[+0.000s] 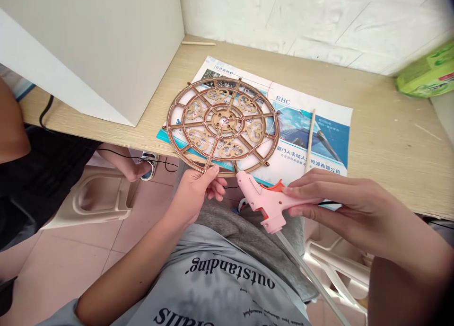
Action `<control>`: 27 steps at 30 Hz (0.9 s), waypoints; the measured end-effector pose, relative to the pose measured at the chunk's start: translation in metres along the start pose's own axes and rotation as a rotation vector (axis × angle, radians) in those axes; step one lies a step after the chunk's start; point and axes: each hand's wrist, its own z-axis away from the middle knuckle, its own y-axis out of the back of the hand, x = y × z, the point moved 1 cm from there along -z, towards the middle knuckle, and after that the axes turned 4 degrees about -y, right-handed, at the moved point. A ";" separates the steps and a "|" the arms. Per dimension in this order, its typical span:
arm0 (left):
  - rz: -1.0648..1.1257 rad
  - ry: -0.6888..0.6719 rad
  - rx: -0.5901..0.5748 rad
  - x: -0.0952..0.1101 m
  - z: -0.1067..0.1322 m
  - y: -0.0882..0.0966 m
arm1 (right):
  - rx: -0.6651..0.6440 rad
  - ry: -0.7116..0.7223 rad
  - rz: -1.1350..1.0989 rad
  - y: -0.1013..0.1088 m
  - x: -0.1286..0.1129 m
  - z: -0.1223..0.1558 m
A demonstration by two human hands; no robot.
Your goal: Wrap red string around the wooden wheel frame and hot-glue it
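Observation:
A round, openwork brown wheel (224, 120) with spokes, scroll cut-outs and thin wire strung along its rings rests partly on a printed brochure (301, 127). My left hand (202, 184) pinches its near rim between thumb and fingers, just past the table edge. In my right hand (340, 200) is a pink hot glue gun (260, 193) with an orange trigger, gripped by its handle. Its nozzle points at the wheel's near rim, right of my left hand; whether it touches cannot be told. A long clear glue stick (308, 274) sticks out of the gun's back.
A thin wooden stick (310, 139) lies across the brochure; another stick (198, 43) lies by the wall. A white panel (102, 42) stands at left on the table (390, 141). A green package (427, 70) is at back right. Another person's arm (12, 120) shows at left, near a plastic stool (95, 196).

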 end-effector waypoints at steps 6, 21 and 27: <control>0.009 0.012 -0.017 -0.001 -0.002 0.000 | 0.024 0.050 0.019 -0.002 -0.003 -0.006; 0.009 0.031 -0.030 0.001 -0.002 0.003 | 0.009 0.044 0.048 -0.003 -0.002 -0.009; 0.008 0.031 -0.031 0.001 -0.003 0.004 | 0.002 0.065 0.037 -0.001 0.003 -0.010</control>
